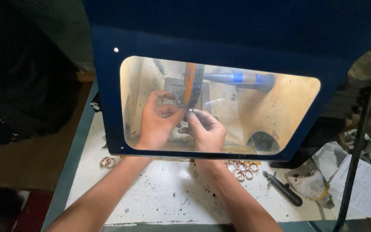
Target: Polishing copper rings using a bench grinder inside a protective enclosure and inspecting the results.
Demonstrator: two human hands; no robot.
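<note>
Both my hands reach under a dark blue hood (pixel 220 38) and show through its clear window. An orange polishing wheel (pixel 190 83) stands edge-on inside, on a shaft wrapped in blue (pixel 241 78). My left hand (pixel 157 122) and my right hand (pixel 205 131) meet at the wheel's lower edge, fingertips pinched together around a small metal piece (pixel 188 112). The piece is too small to name. It touches or nearly touches the wheel's rim.
Several copper-coloured rings (pixel 241 168) lie on the stained white benchtop (pixel 164 193) by my right wrist, and two more rings (pixel 107 162) at the left. A black-handled tool (pixel 285 191), a crumpled cloth (pixel 311 184) and papers (pixel 363 184) lie at the right.
</note>
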